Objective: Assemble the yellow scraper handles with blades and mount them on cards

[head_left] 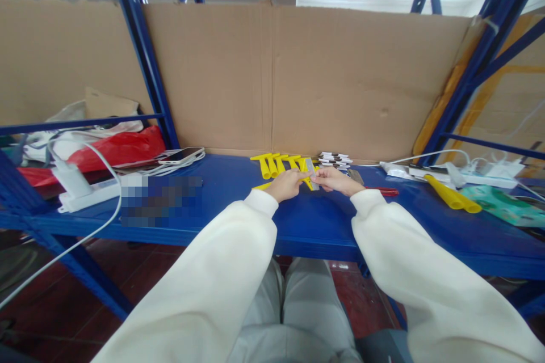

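In front of me, over the blue shelf, both hands meet at a thin greyish, see-through strip. My left hand is closed, its fingertips at the strip's left edge. From the other side my right hand pinches the same strip between thumb and fingers. Several yellow tubular pieces with flared ends lie in a row just behind my left hand. Another yellow piece shows partly beside it. Small black-and-white pieces are stacked behind my right hand.
A red slim object lies right of my right hand. Farther right are yellow tubes, a green packet and a power strip with cables. At left stand a white power strip, a phone and a red bag. Cardboard walls the back.
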`<state>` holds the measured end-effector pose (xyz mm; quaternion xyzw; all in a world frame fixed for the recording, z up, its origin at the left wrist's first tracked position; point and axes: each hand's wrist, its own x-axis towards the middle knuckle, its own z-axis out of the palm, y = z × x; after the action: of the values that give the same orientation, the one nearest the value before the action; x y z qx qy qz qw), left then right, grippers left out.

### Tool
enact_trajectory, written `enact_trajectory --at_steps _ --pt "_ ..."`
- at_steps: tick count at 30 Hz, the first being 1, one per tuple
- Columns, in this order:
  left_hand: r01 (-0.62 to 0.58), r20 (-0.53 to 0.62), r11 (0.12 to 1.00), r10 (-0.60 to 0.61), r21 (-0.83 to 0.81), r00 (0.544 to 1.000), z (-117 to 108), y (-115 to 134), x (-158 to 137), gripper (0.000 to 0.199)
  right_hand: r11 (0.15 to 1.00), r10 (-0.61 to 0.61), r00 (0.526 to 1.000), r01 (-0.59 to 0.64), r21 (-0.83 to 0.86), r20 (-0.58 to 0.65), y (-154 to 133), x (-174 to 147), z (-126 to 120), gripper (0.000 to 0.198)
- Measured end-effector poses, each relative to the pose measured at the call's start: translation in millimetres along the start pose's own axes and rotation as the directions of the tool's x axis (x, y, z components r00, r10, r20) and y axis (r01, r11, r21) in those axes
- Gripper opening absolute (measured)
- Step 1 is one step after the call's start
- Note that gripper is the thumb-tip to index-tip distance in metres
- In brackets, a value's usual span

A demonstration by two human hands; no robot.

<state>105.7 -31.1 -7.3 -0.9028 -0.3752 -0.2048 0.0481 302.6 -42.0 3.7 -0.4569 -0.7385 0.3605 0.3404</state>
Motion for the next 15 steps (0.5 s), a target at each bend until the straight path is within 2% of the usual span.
enact_trajectory --at_steps 6,10,15 --pt "0.033 0.026 0.999 -0.034 0.03 0.999 -2.7 4.6 -0.8 0.053 0.997 0.04 0.996 -0.035 0.065 -0.083 2.0 3.8 0.7 0.047" --pt "-0.003 0.07 0.998 -0.001 0.064 0.998 -5.3 10.2 -2.4 0.053 0.989 0.089 0.974 -0.063 0.131 -0.209 5.7 7.7 0.4 0.047" --pt "-0.048 0.063 0.996 0.043 0.079 0.997 -5.8 17.9 -4.1 0.055 0.983 0.081 0.962 -0.034 0.178 -0.263 1.3 6.2 0.4 0.042"
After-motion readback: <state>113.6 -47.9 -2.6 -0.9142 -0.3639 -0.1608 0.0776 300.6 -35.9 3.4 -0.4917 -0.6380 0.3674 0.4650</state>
